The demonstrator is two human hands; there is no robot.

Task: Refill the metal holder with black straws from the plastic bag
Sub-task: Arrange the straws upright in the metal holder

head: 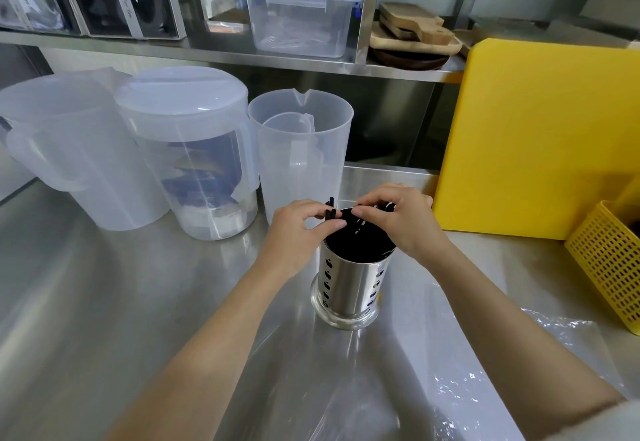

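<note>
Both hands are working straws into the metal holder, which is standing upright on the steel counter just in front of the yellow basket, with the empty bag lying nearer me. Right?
Not quite. In the head view the metal holder stands upright in front of the open clear jug, not the yellow basket, which sits far right. Left hand and right hand are at the black straws; the plastic bag lies nearer you on the steel counter.

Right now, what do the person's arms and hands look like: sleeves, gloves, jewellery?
Both forearms are bare, and the left hand and right hand wear no gloves. No rings, watch or bracelets show. A sliver of pale fabric, perhaps a sleeve, shows at the bottom right corner.
</note>
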